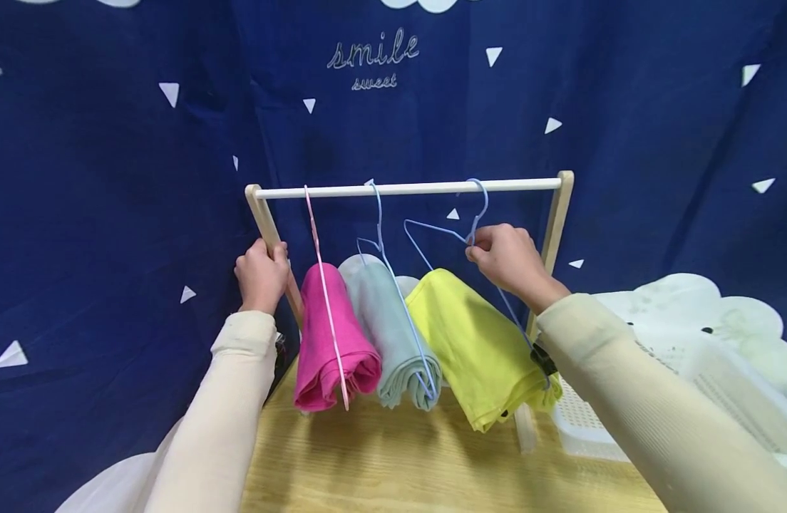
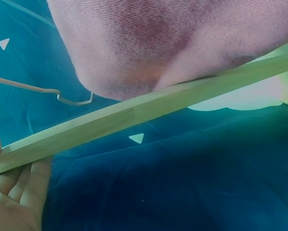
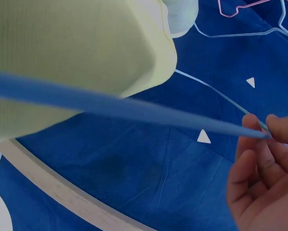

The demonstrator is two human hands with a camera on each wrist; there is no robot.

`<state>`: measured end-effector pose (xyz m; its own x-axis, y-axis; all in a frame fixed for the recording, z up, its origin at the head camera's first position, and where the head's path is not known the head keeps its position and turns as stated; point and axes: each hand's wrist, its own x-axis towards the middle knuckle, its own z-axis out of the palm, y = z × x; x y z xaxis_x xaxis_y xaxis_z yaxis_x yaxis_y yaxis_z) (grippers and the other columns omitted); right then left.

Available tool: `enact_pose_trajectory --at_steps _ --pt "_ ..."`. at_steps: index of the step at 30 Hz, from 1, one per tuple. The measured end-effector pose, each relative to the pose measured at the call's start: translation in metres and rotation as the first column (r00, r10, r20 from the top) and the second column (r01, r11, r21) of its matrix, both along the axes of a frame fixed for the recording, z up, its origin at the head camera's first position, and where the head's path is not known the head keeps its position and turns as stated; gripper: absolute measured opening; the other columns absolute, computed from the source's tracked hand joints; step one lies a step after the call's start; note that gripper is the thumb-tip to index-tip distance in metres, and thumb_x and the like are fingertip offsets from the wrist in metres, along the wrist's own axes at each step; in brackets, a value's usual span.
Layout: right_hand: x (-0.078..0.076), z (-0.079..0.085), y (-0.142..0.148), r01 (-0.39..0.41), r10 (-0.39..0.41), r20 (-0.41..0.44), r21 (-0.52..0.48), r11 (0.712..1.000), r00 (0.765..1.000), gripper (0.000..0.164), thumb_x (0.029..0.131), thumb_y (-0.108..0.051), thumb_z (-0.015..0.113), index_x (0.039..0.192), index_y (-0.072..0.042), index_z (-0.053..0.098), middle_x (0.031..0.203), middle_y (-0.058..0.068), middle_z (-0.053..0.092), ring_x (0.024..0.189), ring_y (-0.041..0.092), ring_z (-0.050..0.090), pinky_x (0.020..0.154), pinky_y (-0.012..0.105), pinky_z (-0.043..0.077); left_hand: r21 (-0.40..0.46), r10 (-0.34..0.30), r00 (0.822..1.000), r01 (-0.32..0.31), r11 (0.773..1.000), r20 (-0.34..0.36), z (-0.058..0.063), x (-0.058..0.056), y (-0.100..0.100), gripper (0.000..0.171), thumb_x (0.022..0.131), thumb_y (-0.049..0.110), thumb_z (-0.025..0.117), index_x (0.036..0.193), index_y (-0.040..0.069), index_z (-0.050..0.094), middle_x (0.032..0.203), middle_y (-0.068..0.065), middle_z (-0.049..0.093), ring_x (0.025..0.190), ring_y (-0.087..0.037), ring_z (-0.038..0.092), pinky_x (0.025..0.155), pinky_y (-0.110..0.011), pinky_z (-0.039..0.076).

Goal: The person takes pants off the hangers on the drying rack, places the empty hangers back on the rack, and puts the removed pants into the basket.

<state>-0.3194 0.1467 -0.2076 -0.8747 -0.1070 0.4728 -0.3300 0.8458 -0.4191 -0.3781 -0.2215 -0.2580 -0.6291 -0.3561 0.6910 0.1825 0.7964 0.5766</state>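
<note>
My left hand (image 1: 262, 274) grips the left wooden post (image 1: 265, 221) of a small clothes rack; the left wrist view shows fingers and thumb on either side of it. With my right hand (image 1: 510, 258) I pinch a blue hanger (image 1: 425, 226) just below its hook, which lies over the white rail (image 1: 406, 189). A yellow cloth (image 1: 473, 342) is draped over that hanger. To its left hang a grey-green cloth (image 1: 387, 320) on another blue hanger (image 1: 379, 214) and a magenta cloth (image 1: 332, 328) on a pink hanger (image 1: 312, 221).
A white plastic basket (image 1: 586, 420) stands right of the rack, partly behind my right forearm. The rack stands on a wooden table (image 1: 368, 470). Behind hangs a dark blue curtain (image 1: 400, 128) with white triangles. A black clip (image 1: 542, 358) sits near the yellow cloth's right edge.
</note>
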Motion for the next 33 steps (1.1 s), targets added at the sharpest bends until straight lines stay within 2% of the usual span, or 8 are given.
enact_pose_trajectory --at_steps 5,8,12,19,22,29,33 --pt "-0.001 0.001 -0.004 0.009 -0.008 0.023 -0.024 1.000 1.000 0.022 0.096 -0.019 0.062 0.108 -0.007 0.075 0.104 0.012 0.077 0.102 0.031 0.068 0.090 0.047 0.049 0.006 0.001 1.000 -0.001 1.000 0.009 -0.001 0.003 -0.003 0.033 0.098 0.027 0.056 0.098 -0.003 0.067 0.097 -0.027 0.072 0.100 -0.053 0.063 0.093 -0.058 0.046" --pt "-0.001 -0.001 -0.007 0.025 -0.023 0.035 -0.042 0.999 0.999 0.022 0.096 -0.021 0.063 0.107 -0.008 0.076 0.104 0.011 0.077 0.095 0.029 0.067 0.083 0.043 0.051 0.008 0.004 1.000 -0.004 1.000 0.020 -0.002 0.004 -0.004 0.033 0.099 0.028 0.056 0.098 -0.003 0.067 0.097 -0.028 0.072 0.101 -0.053 0.063 0.094 -0.059 0.045" --pt "-0.002 -0.002 -0.010 0.046 -0.047 -0.008 -0.056 0.997 0.999 0.019 0.094 -0.021 0.064 0.100 -0.009 0.078 0.096 0.010 0.078 0.084 0.026 0.064 0.070 0.035 0.047 0.004 0.007 1.000 -0.007 1.000 0.023 -0.001 0.004 -0.005 0.035 0.099 0.029 0.054 0.099 -0.004 0.067 0.098 -0.028 0.071 0.101 -0.052 0.062 0.095 -0.059 0.045" --pt "-0.006 -0.001 -0.012 0.053 -0.056 -0.039 -0.062 0.997 0.998 0.015 0.091 -0.017 0.066 0.093 -0.007 0.078 0.093 0.011 0.078 0.084 0.027 0.066 0.066 0.033 0.044 -0.009 0.013 1.000 -0.013 1.000 0.016 0.000 0.002 -0.004 0.035 0.099 0.028 0.054 0.099 -0.004 0.067 0.098 -0.029 0.071 0.101 -0.054 0.062 0.095 -0.060 0.044" --pt "-0.006 -0.001 -0.013 0.052 -0.054 -0.035 -0.061 0.997 0.998 0.015 0.091 -0.016 0.065 0.090 -0.007 0.078 0.092 0.010 0.078 0.079 0.025 0.064 0.061 0.030 0.041 -0.015 0.021 1.000 -0.021 1.000 0.006 0.001 0.002 -0.005 0.034 0.098 0.027 0.054 0.098 -0.004 0.068 0.098 -0.029 0.071 0.100 -0.054 0.062 0.094 -0.060 0.045" --pt "-0.005 -0.005 -0.013 0.049 -0.053 -0.037 -0.103 0.993 0.998 0.024 0.097 -0.014 0.054 0.086 -0.007 0.073 0.093 0.009 0.078 0.060 0.019 0.057 0.051 0.028 0.036 -0.022 0.015 1.000 -0.015 1.000 0.014 0.001 0.001 -0.002 0.035 0.100 0.027 0.053 0.100 -0.005 0.066 0.099 -0.029 0.071 0.102 -0.053 0.062 0.095 -0.060 0.046" --pt "-0.005 -0.005 -0.012 0.059 -0.063 -0.043 -0.099 0.993 0.997 0.022 0.095 -0.014 0.057 0.085 -0.006 0.075 0.090 0.009 0.078 0.061 0.019 0.058 0.051 0.028 0.036 -0.031 0.014 1.000 -0.014 0.999 0.009 0.001 0.002 0.001 0.035 0.100 0.026 0.053 0.101 -0.006 0.066 0.099 -0.030 0.070 0.101 -0.054 0.062 0.094 -0.060 0.046"
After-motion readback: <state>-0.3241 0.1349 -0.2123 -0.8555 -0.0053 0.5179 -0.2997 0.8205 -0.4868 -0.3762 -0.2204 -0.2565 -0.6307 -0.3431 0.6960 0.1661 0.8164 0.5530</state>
